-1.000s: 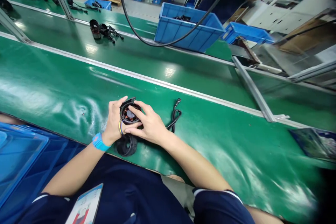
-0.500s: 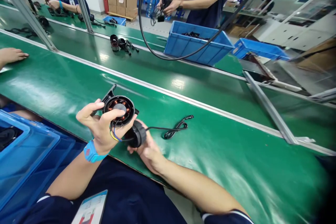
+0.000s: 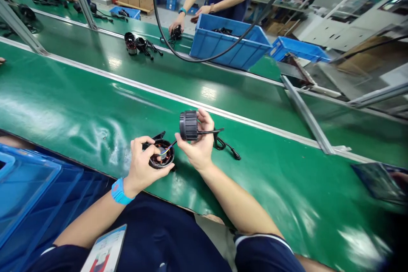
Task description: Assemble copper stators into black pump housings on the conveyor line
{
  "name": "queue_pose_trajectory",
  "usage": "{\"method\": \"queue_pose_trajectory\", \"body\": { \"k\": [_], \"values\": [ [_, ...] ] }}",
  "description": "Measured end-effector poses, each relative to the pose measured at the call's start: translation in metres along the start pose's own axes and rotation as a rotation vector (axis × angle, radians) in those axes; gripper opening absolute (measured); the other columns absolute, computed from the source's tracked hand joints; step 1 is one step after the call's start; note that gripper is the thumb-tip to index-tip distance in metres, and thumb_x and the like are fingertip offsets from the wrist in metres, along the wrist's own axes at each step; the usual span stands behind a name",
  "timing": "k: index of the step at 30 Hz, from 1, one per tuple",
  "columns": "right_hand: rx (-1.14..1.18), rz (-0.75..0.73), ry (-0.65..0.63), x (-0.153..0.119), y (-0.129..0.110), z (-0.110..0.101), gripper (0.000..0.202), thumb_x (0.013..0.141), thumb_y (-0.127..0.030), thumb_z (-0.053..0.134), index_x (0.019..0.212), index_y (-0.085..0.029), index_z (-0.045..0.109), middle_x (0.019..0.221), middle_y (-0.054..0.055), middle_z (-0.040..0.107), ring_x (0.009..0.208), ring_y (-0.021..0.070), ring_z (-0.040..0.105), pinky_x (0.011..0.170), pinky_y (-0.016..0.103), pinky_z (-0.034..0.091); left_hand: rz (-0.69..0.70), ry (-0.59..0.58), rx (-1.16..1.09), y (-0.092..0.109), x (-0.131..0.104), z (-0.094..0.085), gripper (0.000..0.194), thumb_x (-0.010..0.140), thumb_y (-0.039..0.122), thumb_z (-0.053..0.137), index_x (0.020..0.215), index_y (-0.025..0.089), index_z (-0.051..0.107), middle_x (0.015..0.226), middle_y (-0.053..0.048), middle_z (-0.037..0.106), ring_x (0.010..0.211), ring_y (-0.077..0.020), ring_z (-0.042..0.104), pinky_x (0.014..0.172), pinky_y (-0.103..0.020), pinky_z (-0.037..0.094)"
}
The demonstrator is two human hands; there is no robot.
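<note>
Ribbed black cap [image 3: 188, 126] goes from beside the motor housing [image 3: 165, 160] on the near side to up beyond it, since half a second ago

The right hand [image 3: 202, 148] now holds the cap up and to the right, its fingers and thumb wrapped around the side. Meanwhile, the left hand [image 3: 143, 162] has lowered the housing toward the green counter [image 3: 270, 170]; whether it rests there I cannot tell. That hand grasps the housing by its rim, open face up, with fingertips at the copper coils inside. Thin yellow and blue wires [image 3: 165, 151] run from the opening toward the cap, joining the two parts. A black cable [image 3: 218, 142] leaves the cap's other end and loops down to a plug [image 3: 236, 155] at the right.

Beyond the metal rail [image 3: 197, 104], dark corded motor parts [image 3: 131, 45] sit as before. Across the way, a co-worker's hand [image 3: 177, 24] has brought a black part [image 3: 176, 32] down just left of the blue bin [image 3: 223, 49].
</note>
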State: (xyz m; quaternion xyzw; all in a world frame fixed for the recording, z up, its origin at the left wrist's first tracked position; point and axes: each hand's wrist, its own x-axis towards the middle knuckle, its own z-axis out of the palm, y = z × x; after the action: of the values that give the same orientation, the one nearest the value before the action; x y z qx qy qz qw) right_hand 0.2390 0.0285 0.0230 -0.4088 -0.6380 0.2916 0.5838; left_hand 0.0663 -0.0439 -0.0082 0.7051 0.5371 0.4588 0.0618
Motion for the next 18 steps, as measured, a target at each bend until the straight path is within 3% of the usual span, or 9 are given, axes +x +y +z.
{"method": "queue_pose_trajectory", "body": {
  "k": [4, 13, 15, 18],
  "values": [
    [0.084, 0.047, -0.316, 0.006, 0.009, -0.008, 0.075, 0.083, -0.043, 0.076, 0.145, -0.018, 0.043, 0.14, 0.017, 0.057, 0.121, 0.0261, 0.064, 0.102, 0.04, 0.056, 0.011, 0.004, -0.072, -0.009, -0.005, -0.004, 0.045, 0.071, 0.039, 0.089, 0.094, 0.022, 0.055, 0.122, -0.01, 0.052, 0.117, -0.0287, 0.053, 0.097, -0.049, 0.052],
    [0.15, -0.073, -0.82, 0.034, 0.014, -0.007, 0.079, 0.073, -0.027, 0.077, 0.147, -0.021, 0.05, 0.146, 0.011, 0.058, 0.133, 0.0285, 0.057, 0.117, 0.046, 0.043, 0.25, -0.052, -0.161, -0.037, 0.0, -0.01, 0.031, 0.071, 0.04, 0.091, 0.075, 0.022, 0.066, 0.135, -0.01, 0.049, 0.125, -0.0284, 0.054, 0.099, -0.049, 0.056],
    [0.177, -0.08, -0.892, 0.039, 0.013, -0.004, 0.08, 0.073, -0.025, 0.074, 0.149, -0.02, 0.047, 0.146, 0.011, 0.057, 0.133, 0.0282, 0.057, 0.116, 0.045, 0.044, 0.3, -0.023, -0.163, -0.041, 0.004, -0.014, 0.029, 0.069, 0.041, 0.093, 0.077, 0.024, 0.07, 0.131, -0.009, 0.052, 0.128, -0.0299, 0.055, 0.101, -0.051, 0.056],
    [0.122, -0.146, -0.896, 0.038, 0.011, -0.003, 0.082, 0.075, -0.024, 0.071, 0.151, -0.018, 0.042, 0.147, 0.013, 0.056, 0.134, 0.0285, 0.057, 0.116, 0.045, 0.045, 0.46, 0.056, -0.077, -0.047, 0.01, -0.023, 0.038, 0.068, 0.041, 0.094, 0.098, 0.028, 0.074, 0.115, -0.006, 0.065, 0.124, -0.0282, 0.061, 0.108, -0.054, 0.055]
  ]
}}
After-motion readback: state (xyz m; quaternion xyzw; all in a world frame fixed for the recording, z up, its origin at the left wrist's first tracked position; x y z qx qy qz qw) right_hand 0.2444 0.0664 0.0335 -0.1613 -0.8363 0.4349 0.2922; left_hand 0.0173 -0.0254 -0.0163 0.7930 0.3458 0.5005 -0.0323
